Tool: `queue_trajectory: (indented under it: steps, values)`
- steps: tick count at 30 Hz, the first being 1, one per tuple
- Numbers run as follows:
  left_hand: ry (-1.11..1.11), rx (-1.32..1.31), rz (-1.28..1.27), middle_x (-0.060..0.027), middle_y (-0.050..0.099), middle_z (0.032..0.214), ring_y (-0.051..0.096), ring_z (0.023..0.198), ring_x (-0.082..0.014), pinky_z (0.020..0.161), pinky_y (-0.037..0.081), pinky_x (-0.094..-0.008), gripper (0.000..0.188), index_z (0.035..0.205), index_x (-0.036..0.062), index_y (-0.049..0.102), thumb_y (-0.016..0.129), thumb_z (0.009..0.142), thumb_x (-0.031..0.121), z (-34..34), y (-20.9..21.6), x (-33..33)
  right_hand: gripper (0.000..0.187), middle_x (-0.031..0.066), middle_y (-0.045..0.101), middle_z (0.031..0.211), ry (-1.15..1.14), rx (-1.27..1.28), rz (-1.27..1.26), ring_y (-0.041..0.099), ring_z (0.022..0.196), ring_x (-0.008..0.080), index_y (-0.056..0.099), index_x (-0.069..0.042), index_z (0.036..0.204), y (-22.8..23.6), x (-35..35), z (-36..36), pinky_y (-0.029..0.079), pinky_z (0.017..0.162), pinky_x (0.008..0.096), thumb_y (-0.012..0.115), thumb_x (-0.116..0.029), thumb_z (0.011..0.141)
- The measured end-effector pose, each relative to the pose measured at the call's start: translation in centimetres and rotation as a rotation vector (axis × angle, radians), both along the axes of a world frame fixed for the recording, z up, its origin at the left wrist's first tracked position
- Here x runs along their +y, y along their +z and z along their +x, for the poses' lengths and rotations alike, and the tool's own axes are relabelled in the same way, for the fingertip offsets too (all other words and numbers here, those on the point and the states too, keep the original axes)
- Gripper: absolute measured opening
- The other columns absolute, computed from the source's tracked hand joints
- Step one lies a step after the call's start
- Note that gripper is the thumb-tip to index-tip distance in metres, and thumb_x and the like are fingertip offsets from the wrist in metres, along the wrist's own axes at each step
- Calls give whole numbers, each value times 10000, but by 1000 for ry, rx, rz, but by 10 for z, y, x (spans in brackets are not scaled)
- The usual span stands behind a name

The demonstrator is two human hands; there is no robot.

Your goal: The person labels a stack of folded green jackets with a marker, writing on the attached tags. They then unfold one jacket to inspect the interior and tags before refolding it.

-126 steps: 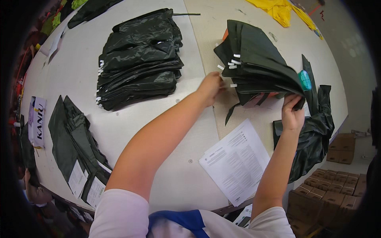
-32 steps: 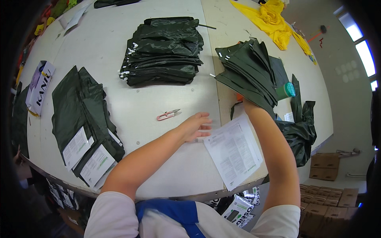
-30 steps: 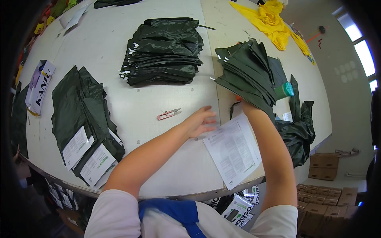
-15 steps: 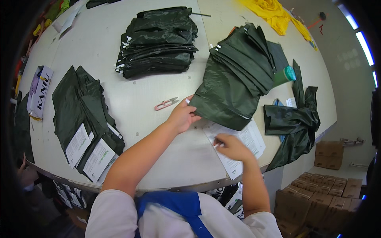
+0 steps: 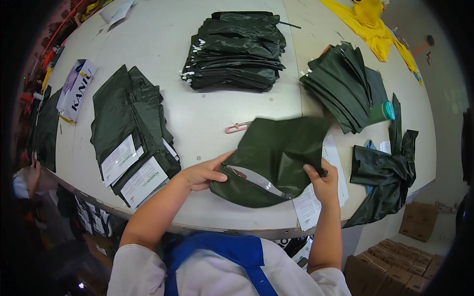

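Observation:
Between my two hands, above the near part of the table, is a dark green coated-fabric pouch (image 5: 291, 153). Its near edge gapes and shows a pale, see-through layer inside. My left hand (image 5: 203, 173) grips the left corner, thumb on top. At the right side, my right hand (image 5: 323, 183) pinches the fabric; some of its fingers are hidden underneath. Pink-handled thread snips (image 5: 237, 128) lie just beyond the pouch, their blades covered by it. Printed sheets (image 5: 308, 209) lie partly under the pouch and my right hand.
Green pouches lie in a fan (image 5: 340, 86) at right, beside a green-lidded container (image 5: 381, 113). Others form a far stack (image 5: 234, 54) and a left pile (image 5: 126, 108) with printed sheets. A white box (image 5: 77, 91), loose green fabric (image 5: 382, 165) and yellow fabric (image 5: 370, 24) flank them.
My left hand has drawn one pouch off the fan, toward me. My right hand has risen from the printed sheets and taken hold of its right side. The view has shifted.

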State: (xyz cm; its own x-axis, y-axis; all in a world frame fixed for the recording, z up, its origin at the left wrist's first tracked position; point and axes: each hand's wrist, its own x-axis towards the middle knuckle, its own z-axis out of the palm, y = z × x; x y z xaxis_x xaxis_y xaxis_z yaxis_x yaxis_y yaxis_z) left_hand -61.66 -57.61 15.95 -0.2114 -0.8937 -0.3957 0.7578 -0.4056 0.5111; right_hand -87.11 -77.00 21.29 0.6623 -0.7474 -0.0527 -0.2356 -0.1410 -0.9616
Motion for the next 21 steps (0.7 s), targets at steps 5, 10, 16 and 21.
queue_trajectory:
  steps: [5, 10, 16, 21]
  values:
    - [231, -708, -137, -61, 407, 1404, 399, 1267, -176, 1083, 287, -328, 867, 1480, 93, 178, 624, 753, -66, 46, 32, -31, 310, 78, 658, 972, -7, -273, -188, 572, 875, 104, 592, 16, 1119, 29, -61, 97, 454, 812, 254, 659, -129, 854]
    - [527, -778, -119, -115, 492, 1301, 514, 1130, -198, 958, 434, -333, 622, 1421, 56, 284, 505, 849, -42, 135, 62, -117, 502, 179, 630, 925, -434, 34, -826, 605, 871, 301, 488, 51, 1164, 26, -136, 170, 468, 800, 363, 648, -301, 844]
    - [438, -1798, 21, -116, 516, 1227, 543, 1045, -172, 864, 466, -326, 597, 1396, 85, 341, 570, 848, 25, 142, 22, -94, 230, 15, 484, 789, -123, -506, 550, 409, 641, 77, 585, -71, 886, 25, -24, 172, 371, 591, 233, 494, -268, 962]
    - [330, -752, -250, -83, 570, 1088, 573, 898, -124, 708, 508, -266, 366, 1234, 28, 452, 536, 879, 4, 17, 65, 3, 293, -8, 402, 705, 19, -518, 684, 390, 599, 87, 517, -64, 932, 25, 59, 170, 369, 591, 236, 436, -340, 992]
